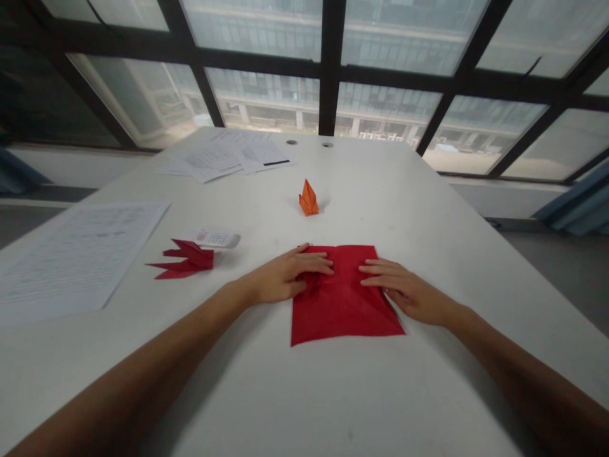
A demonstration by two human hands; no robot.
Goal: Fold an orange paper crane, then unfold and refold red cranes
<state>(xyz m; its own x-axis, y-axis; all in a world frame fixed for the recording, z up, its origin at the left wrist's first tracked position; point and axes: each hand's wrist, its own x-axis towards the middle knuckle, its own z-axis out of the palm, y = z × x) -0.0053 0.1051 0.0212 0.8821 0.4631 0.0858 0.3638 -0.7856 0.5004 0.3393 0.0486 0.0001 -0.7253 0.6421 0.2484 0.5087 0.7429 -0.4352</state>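
Note:
A square sheet of red paper [345, 311] lies on the white table, its near corners spread and its near edge slightly wavy. My left hand [290, 273] rests on the sheet's left side, fingers stretched out over the upper left part. From the right, my right hand [404, 289] lays its extended fingers on the paper's right edge. Both hands are open and grip nothing. Beyond the sheet stands a small orange folded-paper figure [309, 198]. To the left of my left hand is a dark red folded-paper piece [188, 259] with several pointed tips.
Behind the dark red piece lies a small white printed packet [216, 238]. A printed sheet [80, 260] covers the table's left side, and several more papers [214, 155] overlap at the far left. Two round cable holes sit near the far edge, before dark-framed windows [328, 76].

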